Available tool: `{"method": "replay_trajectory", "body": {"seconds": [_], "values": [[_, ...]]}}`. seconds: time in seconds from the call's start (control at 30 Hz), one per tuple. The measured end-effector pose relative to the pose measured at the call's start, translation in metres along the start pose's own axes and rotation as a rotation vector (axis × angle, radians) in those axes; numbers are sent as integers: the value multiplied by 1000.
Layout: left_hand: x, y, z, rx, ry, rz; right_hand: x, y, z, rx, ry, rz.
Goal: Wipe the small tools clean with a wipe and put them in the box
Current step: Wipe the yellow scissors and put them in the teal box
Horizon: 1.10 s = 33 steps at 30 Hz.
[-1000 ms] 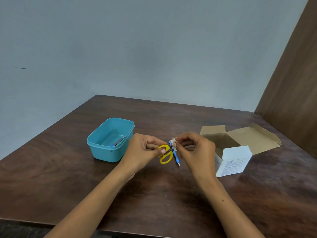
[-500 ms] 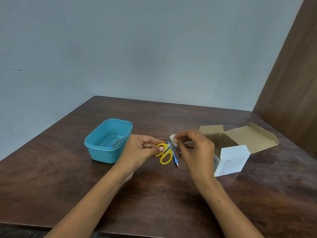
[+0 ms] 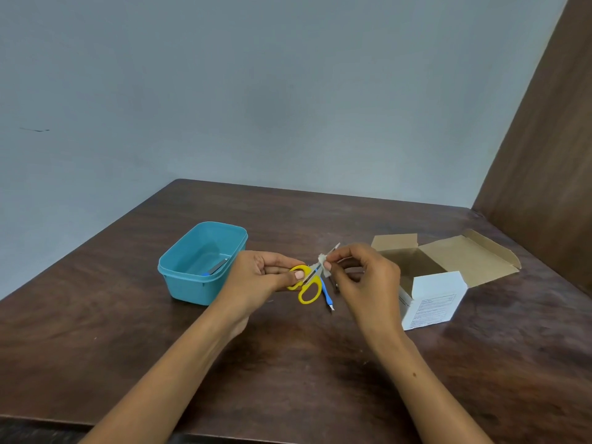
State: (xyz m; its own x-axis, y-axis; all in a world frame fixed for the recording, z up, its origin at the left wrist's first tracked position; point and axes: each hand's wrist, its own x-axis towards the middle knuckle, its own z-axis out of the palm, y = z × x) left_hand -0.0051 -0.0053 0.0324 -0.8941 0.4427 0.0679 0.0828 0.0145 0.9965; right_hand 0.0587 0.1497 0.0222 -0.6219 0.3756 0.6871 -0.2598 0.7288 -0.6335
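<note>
My left hand (image 3: 261, 278) grips small yellow-handled scissors (image 3: 309, 288) by the handles, just above the table. The blades point up and to the right. My right hand (image 3: 365, 280) pinches a small white wipe (image 3: 324, 265) around the blades, whose tip sticks out past the fingers. A blue-handled tool (image 3: 327, 294) lies on the table under the scissors. To the left stands the teal plastic box (image 3: 179, 277), with a metal tool with a blue end (image 3: 217, 266) inside it.
An open cardboard carton (image 3: 464, 261) with a white printed flap (image 3: 432, 299) sits at the right of the dark wooden table (image 3: 288, 373). A brown wooden panel (image 3: 544, 155) rises at the right edge. A grey wall stands behind.
My right hand has slid the wipe along the scissor blades, and the blade tip now shows beyond my fingers. The left hand keeps its hold on the handles.
</note>
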Motion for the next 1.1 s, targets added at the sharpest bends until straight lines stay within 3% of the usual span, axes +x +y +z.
{"method": "replay_trajectory", "body": {"seconds": [0.13,0.23,0.37,0.53,0.73,0.87,1.1], "values": [[1,-1,0,-48,38,-15,0,-7,-2,159,63,85],[3,-2,-1,-98,89,-27,1,-9,-3,298,-66,155],[3,-3,0,-130,108,-27,-4,-7,5,178,-231,105],[2,-2,4,-111,86,11,-4,-5,4,85,-89,20],[1,-2,6,-126,74,66,-5,-4,5,13,-105,-114],[0,-1,7,-135,76,85,-4,-4,4,159,-28,114],[1,1,10,-242,59,71,-1,-7,2,620,-37,540]]}}
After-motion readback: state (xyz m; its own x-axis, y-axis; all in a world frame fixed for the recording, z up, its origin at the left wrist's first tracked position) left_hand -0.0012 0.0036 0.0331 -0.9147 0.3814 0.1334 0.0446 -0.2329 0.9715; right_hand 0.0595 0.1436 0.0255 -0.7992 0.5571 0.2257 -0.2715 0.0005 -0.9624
